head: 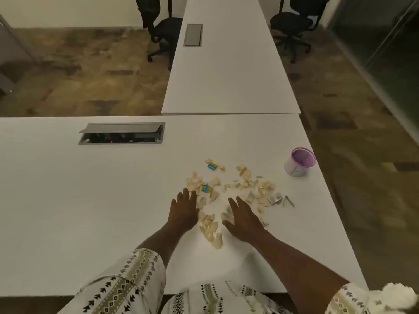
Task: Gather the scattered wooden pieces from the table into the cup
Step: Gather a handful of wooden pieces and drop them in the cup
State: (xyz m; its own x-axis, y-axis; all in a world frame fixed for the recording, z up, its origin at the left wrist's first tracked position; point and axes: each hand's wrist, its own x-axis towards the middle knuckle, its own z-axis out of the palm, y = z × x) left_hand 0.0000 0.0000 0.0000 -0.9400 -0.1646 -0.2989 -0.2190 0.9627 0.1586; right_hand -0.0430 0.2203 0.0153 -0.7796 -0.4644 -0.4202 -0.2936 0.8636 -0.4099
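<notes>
both hands flat on white table [90,200], palms down, fingers spread, holding nothing. left hand [184,210] at left edge of the pile, fingertips touching or just beside a few pieces near a blue/yellow/green block [205,188]. right hand [243,219] on the near-right part of the pile, thumb side lying against pieces; some partly hidden under the fingers.

pale wooden pieces [244,184] scattered loose across the table in front of the hands, w/ a denser near clump [212,230] running btwn the two hands toward the body. more spread far-right, towards the cup. small far cluster next to a second blue/yellow block [212,166].

cup [299,164] w/ purple rim, whitish wall, upright, well right of and beyond the pile, near the table's right edge. can't tell if anything inside. apart from both hands.

small grey/silver bits at right end of the pile: a boxy one [274,198] and a thin v-shaped metal one [288,201], too blurred to name.

open cable tray [122,133] set in the table far-left, lid tipped up. second white table [229,64] butts on at the far side, w/ closed cable hatch [193,34]. black office chairs on both sides of it: one left [163,30], one right [294,26]. patterned white sleeves [127,282] at bottom of view.
</notes>
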